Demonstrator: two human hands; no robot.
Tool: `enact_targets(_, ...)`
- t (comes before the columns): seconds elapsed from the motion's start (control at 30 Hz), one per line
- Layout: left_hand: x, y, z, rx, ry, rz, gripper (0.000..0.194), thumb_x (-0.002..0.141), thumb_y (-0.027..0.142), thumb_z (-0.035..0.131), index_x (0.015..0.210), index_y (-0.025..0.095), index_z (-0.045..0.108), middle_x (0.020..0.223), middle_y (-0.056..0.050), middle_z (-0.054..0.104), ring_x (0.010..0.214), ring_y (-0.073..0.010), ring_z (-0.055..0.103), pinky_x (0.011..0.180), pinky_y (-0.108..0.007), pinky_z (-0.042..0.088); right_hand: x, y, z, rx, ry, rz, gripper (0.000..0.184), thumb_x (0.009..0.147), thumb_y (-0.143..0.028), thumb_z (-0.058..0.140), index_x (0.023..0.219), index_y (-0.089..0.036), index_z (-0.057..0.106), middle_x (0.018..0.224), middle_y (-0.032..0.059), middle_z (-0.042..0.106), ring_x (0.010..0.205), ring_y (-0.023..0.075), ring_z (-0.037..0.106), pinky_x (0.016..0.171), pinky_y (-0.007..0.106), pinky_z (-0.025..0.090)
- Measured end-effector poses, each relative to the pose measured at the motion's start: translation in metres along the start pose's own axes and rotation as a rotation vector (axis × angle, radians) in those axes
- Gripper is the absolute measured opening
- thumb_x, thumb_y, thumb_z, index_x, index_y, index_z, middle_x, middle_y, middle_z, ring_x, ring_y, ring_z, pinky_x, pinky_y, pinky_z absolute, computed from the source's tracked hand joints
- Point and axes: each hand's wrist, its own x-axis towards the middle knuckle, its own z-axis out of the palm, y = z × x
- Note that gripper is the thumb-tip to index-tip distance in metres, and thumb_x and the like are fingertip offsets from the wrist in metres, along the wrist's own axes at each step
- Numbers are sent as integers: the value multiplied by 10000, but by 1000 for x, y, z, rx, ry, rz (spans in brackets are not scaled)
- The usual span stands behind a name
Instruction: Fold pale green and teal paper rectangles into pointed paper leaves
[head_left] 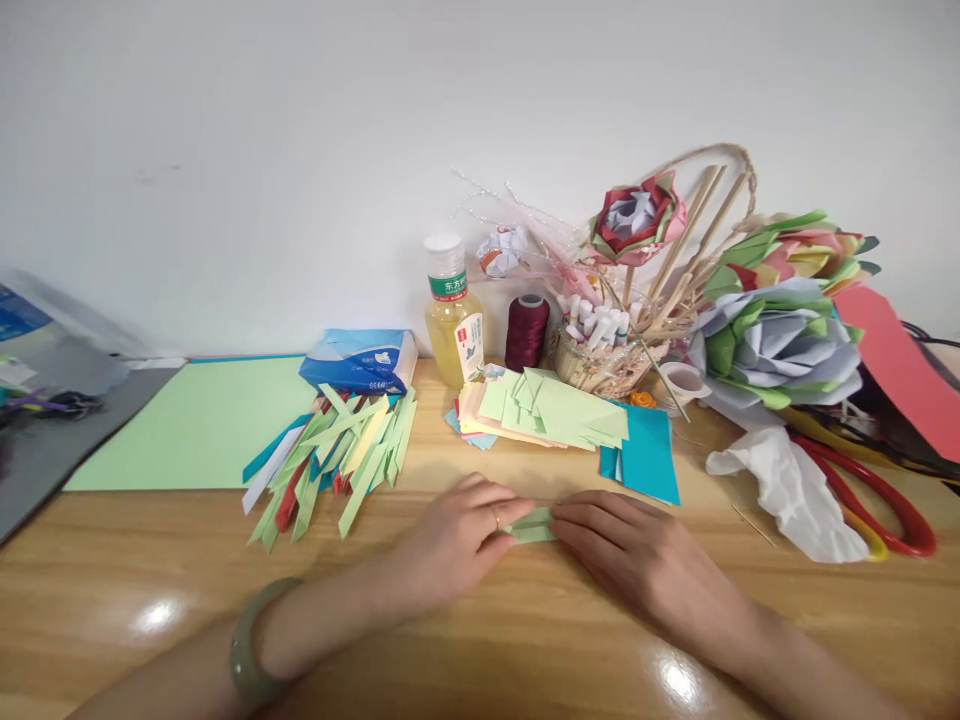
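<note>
A small piece of light green paper (534,526), with a fold line along its length, lies on the wooden table in front of me. My left hand (461,530), wearing a ring, is closed on its left end with thumb below and fingers above. From the other side my right hand (637,550) presses its fingers together on the right end; its thumb is hidden. Behind my hands lies a stack of cut paper pieces (577,412), light green on top. To the left is a heap of folded paper strips (367,450), mostly green, with some red, white, yellow and blue.
A tissue pack (352,362), a bottle of yellow liquid (454,330) and a dark red thread spool (526,332) stand along the wall. Right of them are a basket (607,365), paper flowers (780,345), blue paper (649,455) and red-handled scissors (911,520). Green sheets (180,430) lie left.
</note>
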Motion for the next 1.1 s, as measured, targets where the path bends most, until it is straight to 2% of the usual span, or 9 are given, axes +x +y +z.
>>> enact_targets(0.1,3,-4,-4,-31,-53,45,291,822,116,634,1109,165,637,964,-34,657,898,-155,569,824,-269,498,1,1,-2,-3,-24,-32,336,979,-182,305,1045,-125,630,1003,104,684,944,207,624,771,355,539)
enact_targets(0.2,1,-5,-3,88,-37,205,167,902,160,532,990,160,674,895,-41,657,827,-158,563,762,-277,497,0,3,-2,3,-31,-58,323,977,-172,312,1042,-120,624,995,104,682,956,211,613,784,368,532)
enact_targets(0.3,-3,-2,1,235,-5,298,220,939,178,447,927,145,664,871,-68,652,827,-170,565,733,-287,496,-2,6,-1,11,-51,-74,307,973,-161,322,1058,-127,615,1006,106,678,980,208,601,795,371,526)
enact_targets(0.4,-6,0,4,310,5,346,200,929,211,461,910,137,645,844,-79,642,848,-183,570,714,-285,501,-4,11,-2,24,-76,-76,295,970,-148,329,1065,-137,608,1001,102,674,987,201,597,805,371,522)
enact_targets(0.5,-7,0,6,410,71,403,190,911,134,468,808,129,627,778,-66,631,776,-174,567,647,-274,488,-5,14,-3,26,-87,-71,301,972,-142,317,1062,-135,604,974,98,670,972,196,600,793,361,524)
enact_targets(0.63,-9,2,6,492,84,434,193,878,56,473,753,128,601,680,-41,581,679,-163,535,564,-266,444,-1,12,-3,4,-85,-56,315,975,-146,301,1046,-149,609,913,85,662,923,187,604,765,342,519)
enact_targets(0.8,-5,5,4,310,95,286,245,926,189,442,776,132,627,689,-51,576,708,-167,526,609,-273,470,3,8,1,13,-80,25,306,977,-175,315,909,-152,612,845,67,620,807,173,568,689,308,483)
enact_targets(1.0,-1,2,8,14,146,2,170,879,156,533,793,172,679,734,-35,625,749,-170,528,663,-286,471,5,5,7,56,-64,198,225,961,-197,383,860,-179,583,794,39,579,751,172,515,656,310,434)
enact_targets(1.1,1,4,8,-64,124,-150,122,829,112,582,847,190,675,762,-17,658,773,-177,545,686,-297,474,7,6,9,90,-60,241,213,958,-191,388,852,-187,573,776,36,572,747,173,510,662,309,429)
